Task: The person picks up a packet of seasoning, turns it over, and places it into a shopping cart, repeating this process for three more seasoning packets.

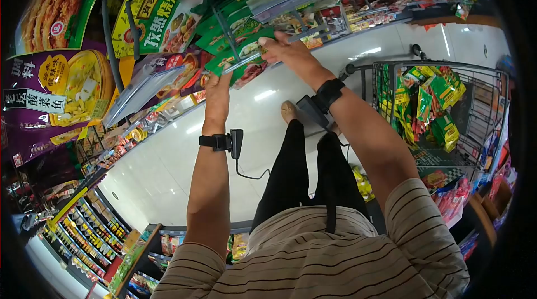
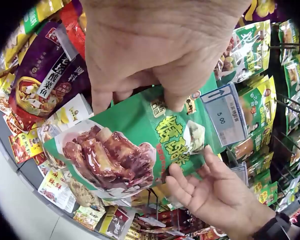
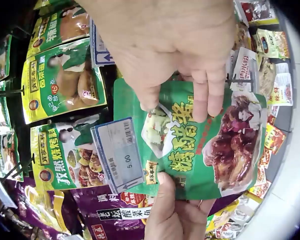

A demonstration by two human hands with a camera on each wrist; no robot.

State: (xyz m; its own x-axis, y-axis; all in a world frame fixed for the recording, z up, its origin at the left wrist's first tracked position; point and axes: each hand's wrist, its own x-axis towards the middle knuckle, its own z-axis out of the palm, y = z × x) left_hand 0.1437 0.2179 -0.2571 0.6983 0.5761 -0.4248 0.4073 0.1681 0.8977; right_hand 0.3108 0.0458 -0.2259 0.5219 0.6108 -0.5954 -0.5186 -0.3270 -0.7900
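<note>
A green packet (image 2: pixel 107 155) with a picture of ribs is held by the left hand (image 2: pixel 155 55), its thumb on the printed front and its other fingers partly hidden behind. The right hand (image 3: pixel 170 55) touches the same front with its thumb and fingertips, relaxed and slightly bent. Beside the packet is a blue-edged price tag (image 3: pixel 119 155) reading 5.00. From the head view, the left hand (image 1: pixel 217 97) and right hand (image 1: pixel 296 61) are at the rack's edge, on either side of a clear tag strip.
Seasoning packets hang on hooks at upper left, including a purple one (image 1: pixel 61 92). A cart (image 1: pixel 436 67) holding several green and yellow packets stands on the right. Pale floor (image 1: pixel 151 181) runs between the shelves, and lower shelves stand at bottom left.
</note>
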